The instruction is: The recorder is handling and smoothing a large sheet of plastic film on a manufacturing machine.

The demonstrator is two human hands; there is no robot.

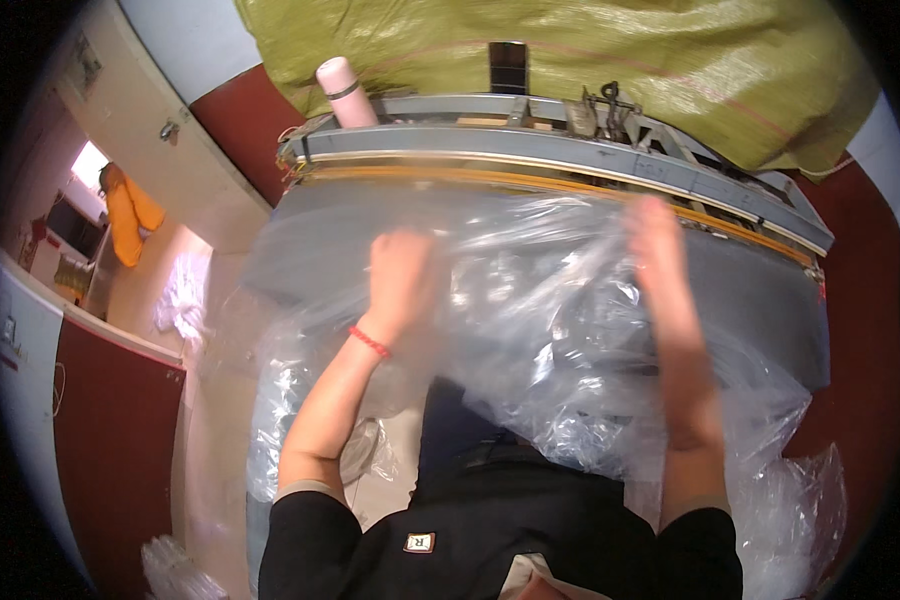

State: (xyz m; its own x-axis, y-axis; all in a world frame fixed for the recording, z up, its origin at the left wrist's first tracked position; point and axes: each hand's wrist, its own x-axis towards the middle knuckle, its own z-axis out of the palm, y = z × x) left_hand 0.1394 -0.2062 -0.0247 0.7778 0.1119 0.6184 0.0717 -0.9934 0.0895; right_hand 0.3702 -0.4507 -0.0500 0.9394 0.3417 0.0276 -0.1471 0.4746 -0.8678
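Observation:
Clear plastic film (515,285), loose and crumpled with bright reflections, lies over a grey work surface (310,225) and hangs down its near side. My left hand (405,275), with a red beaded bracelet at the wrist, is over the left part of the film. Its fingers are curled in, closed on the film, though motion smears them. My right hand (655,238) is farther out, close to the yellow-orange strip (570,183) at the back. Folds of film run up to its closed, blurred fingers. The fingertips of both hands are hard to make out.
Behind the surface runs a long grey metal frame (450,122), with a pink bottle (344,90) at its left and a black clamp-like part (613,110) at its right. A yellow-green woven sheet (690,60) drapes behind. At left stands an open door (160,120).

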